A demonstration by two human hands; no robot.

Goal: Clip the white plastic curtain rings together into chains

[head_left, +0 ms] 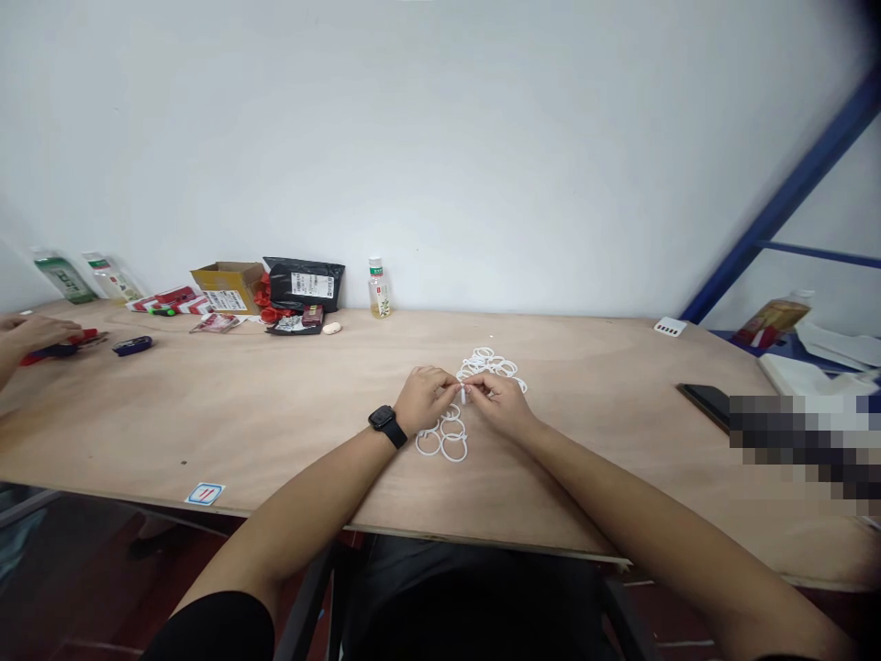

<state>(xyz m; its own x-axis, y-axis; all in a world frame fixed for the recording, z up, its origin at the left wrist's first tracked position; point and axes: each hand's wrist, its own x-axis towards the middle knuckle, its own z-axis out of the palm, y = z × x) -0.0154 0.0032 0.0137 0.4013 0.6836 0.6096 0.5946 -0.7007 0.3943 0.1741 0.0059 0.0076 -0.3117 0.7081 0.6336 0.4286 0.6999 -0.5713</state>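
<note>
My left hand (428,397), with a black watch on its wrist, and my right hand (501,402) meet over the table. Both pinch one small white plastic ring (463,395), which is seen nearly edge-on and is partly covered by my fingertips. Just beyond the hands lies a loose heap of similar white rings (506,365). Nearer to me, beside and below my left hand, several more rings (454,448) lie flat on the wood, some with small tabs on their rims.
Along the wall stand a drink bottle (380,292), a black parcel bag (303,285) and an open cardboard box (227,286). At far left is another person's hand (41,332) near a dark blue case (132,346). A phone (703,404) and a white power strip (670,327) lie right.
</note>
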